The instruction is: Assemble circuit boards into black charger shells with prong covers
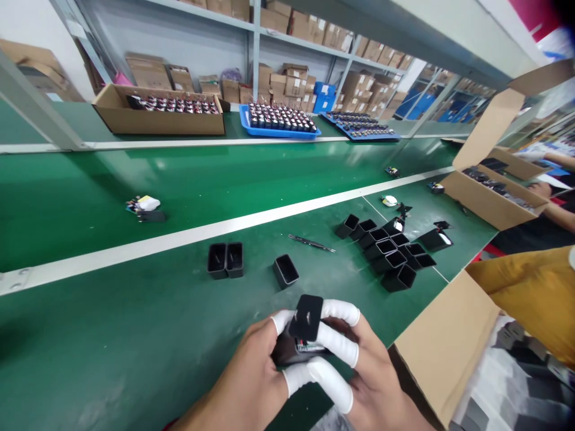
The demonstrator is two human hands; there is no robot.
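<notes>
Both my hands hold one small black charger housing (pixel 300 341) low in the middle of the view, over the green table (pixel 135 335). My left hand (pixel 251 371) grips its left side, thumb in a white finger cot. My right hand (pixel 354 371) wraps the right side with white cots on its fingers. A black lid piece (pixel 306 316) stands up from the top of the housing, and a bit of circuit board shows beneath it. Just beyond my hands lie one open black shell (pixel 285 270) and a pair of shells (pixel 225 260).
A cluster of several empty black shells (pixel 389 251) lies right of centre, tweezers (pixel 311 242) near them. An open cardboard box (pixel 449 347) sits at my right. The green conveyor belt (pixel 202 179) carries a small assembly (pixel 144 208). Another person in yellow (pixel 534 287) works at right. Trays of parts (pixel 279 120) line the back.
</notes>
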